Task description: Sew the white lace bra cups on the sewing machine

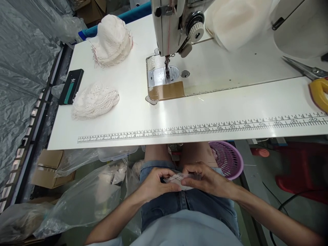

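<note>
Cloth: a small pale cloth piece (pixel 179 179) lies over the lap, below the near edge of the table (pixel 179 126). It sits right between the two hands. Its long side runs left to right.
Left hand: the left hand (pixel 156 182) pinches the left end of the cloth piece with thumb and fingers.
Right hand: the right hand (pixel 205 177) pinches the right end. Its fingers curl over the top.
Which is nearer: both hands touch the cloth piece, so neither is nearer. The two hands almost meet in the middle.
Bags: clear plastic bags (pixel 82 201) lie on the floor, near and to the left of the lap.
Basket: a purple basket (pixel 228 159) stands just right of the knees, under the table.
Ruler: a printed ruler (pixel 205 129) runs along the near side of the table.
Stacks: a white stack (pixel 94 100) sits on the left. A taller stack (pixel 112 39) sits farther off.
Machine: the sewing machine (pixel 176 24) stands far, straight ahead of the hands.
Scissors: scissors (pixel 311 77) lie far right.
</note>
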{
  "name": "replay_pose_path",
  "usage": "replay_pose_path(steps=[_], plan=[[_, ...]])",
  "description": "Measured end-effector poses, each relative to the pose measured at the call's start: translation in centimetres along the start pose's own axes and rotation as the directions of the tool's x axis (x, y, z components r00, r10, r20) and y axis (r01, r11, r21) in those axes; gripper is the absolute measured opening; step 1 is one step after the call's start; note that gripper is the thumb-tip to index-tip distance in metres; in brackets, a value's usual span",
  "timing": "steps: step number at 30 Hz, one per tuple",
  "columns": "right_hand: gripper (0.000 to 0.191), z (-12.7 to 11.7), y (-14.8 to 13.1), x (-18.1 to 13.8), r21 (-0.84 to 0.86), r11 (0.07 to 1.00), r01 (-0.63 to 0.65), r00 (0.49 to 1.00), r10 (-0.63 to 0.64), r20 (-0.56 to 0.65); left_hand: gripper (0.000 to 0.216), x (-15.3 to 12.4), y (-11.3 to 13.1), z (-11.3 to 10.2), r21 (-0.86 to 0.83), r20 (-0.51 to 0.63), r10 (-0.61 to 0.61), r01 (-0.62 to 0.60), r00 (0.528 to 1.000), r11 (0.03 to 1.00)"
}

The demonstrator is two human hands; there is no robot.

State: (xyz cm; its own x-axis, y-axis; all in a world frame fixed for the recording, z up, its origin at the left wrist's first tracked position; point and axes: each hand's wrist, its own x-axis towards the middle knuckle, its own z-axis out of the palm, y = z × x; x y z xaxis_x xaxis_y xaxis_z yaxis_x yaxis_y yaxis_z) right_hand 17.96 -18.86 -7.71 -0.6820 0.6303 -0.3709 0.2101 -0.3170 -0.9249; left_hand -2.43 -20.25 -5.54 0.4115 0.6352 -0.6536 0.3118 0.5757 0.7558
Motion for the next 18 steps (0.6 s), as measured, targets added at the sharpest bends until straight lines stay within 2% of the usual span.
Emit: replay_pose_path(steps=[5,8,14,18], plan=[[0.03,0.1,0.6,-0.4,-0.045,0.999,-0.009,0.999,0.007,-0.049,0.031,0.4,-0.8,1.3,-0.188,-0.059,-0.022,0.01,0.998,0.982],[0.031,0.1,0.6,-0.6,-0.058,0.998,-0.011,0.998,0.007,-0.066,0.034,0.3,-0.8,1.5,-0.206,-0.073,-0.028,0.013,0.997,0.978],[0.032,-0.2,0.4,-0.9,-0.112,0.994,0.012,0.999,-0.015,-0.029,0.031,0.3,-0.4,1.2,0.021,-0.092,0.049,-0.047,0.995,0.999],[0.024,-0.4,0.0,-0.6,-0.316,0.939,0.138,0.99,-0.137,0.024,0.024,0.3,-0.2,0.9,0.22,-0.086,0.208,-0.185,0.974,0.958]])
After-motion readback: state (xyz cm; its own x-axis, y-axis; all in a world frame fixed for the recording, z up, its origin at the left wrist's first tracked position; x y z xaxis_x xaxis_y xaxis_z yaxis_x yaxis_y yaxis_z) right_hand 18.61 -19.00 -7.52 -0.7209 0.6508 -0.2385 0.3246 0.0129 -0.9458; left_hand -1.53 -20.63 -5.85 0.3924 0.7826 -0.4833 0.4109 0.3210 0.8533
